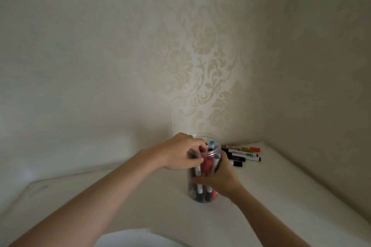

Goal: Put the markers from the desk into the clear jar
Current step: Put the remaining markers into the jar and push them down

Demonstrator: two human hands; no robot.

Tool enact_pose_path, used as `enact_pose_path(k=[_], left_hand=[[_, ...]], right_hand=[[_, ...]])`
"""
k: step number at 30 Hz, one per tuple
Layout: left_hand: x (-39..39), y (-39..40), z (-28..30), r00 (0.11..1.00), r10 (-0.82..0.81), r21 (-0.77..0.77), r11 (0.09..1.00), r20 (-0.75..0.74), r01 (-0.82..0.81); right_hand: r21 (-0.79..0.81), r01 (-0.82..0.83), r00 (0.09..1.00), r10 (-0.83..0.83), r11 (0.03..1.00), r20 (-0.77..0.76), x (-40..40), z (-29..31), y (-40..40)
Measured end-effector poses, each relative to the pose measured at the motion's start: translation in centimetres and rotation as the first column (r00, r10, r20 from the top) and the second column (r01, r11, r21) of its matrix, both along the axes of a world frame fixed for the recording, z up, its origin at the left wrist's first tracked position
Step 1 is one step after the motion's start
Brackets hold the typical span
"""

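Observation:
A clear jar (202, 192) stands upright on the white desk (281, 196), holding several markers with black, red and blue caps. My left hand (180, 152) is over the jar's mouth, its fingers curled round a marker at the rim; which marker it grips is partly hidden. My right hand (222, 178) wraps the jar's right side and grips it. Several loose markers (244, 153) lie on the desk just behind and right of the jar, one with an orange-red cap.
Patterned cream walls close the desk in at the back and the right, forming a corner (267, 140) just behind the loose markers. A pale rounded shape (136, 238) shows at the bottom edge.

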State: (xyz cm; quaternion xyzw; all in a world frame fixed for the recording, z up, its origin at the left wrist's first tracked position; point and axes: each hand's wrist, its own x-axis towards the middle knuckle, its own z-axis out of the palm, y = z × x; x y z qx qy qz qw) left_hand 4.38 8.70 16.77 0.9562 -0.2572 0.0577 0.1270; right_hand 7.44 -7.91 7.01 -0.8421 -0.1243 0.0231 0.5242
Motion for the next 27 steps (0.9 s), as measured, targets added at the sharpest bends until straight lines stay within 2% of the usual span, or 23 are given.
enact_pose_path(k=[2, 4, 7, 10, 13, 21, 23, 27], left_hand=[[0.0, 0.7, 0.5, 0.999, 0.005, 0.086, 0.996, 0.047, -0.009], [0.1, 1.1, 0.7, 0.999, 0.040, 0.089, 0.995, 0.002, -0.040], [0.0, 0.1, 1.1, 0.995, 0.069, -0.013, 0.997, -0.070, -0.070], [0.0, -2.4, 1.4, 0.978, 0.037, -0.170, 0.983, -0.206, -0.073], [0.6, -2.9, 0.7, 0.952, 0.027, -0.220, 0.970, -0.303, -0.098], [0.7, -2.5, -0.3, 0.947, -0.020, -0.441, 0.888, -0.321, -0.131], [0.6, -2.5, -0.6, 0.941, -0.054, -0.449, 0.887, -0.336, -0.110], [1.1, -2.8, -1.3, 0.929, -0.094, -0.363, 0.931, -0.357, -0.045]], right_hand=[[-0.024, -0.030, 1.000, 0.030, 0.999, 0.004, 0.3, 0.1, -0.9], [-0.021, -0.058, 0.998, 0.058, 0.998, -0.001, 0.7, 0.1, -1.7], [-0.026, -0.096, 0.995, 0.096, 0.995, -0.025, 0.7, 0.3, -2.5], [-0.031, -0.106, 0.994, 0.105, 0.994, -0.028, 0.6, 0.3, -2.8], [-0.022, -0.126, 0.992, 0.126, 0.992, -0.026, 0.7, 0.0, -3.1], [-0.010, -0.172, 0.985, 0.171, 0.985, -0.031, 1.5, -0.3, -3.5], [-0.023, -0.181, 0.983, 0.180, 0.983, -0.035, 1.7, -0.3, -3.5], [-0.055, -0.119, 0.993, 0.120, 0.991, 0.015, 1.6, -0.3, -3.5]])
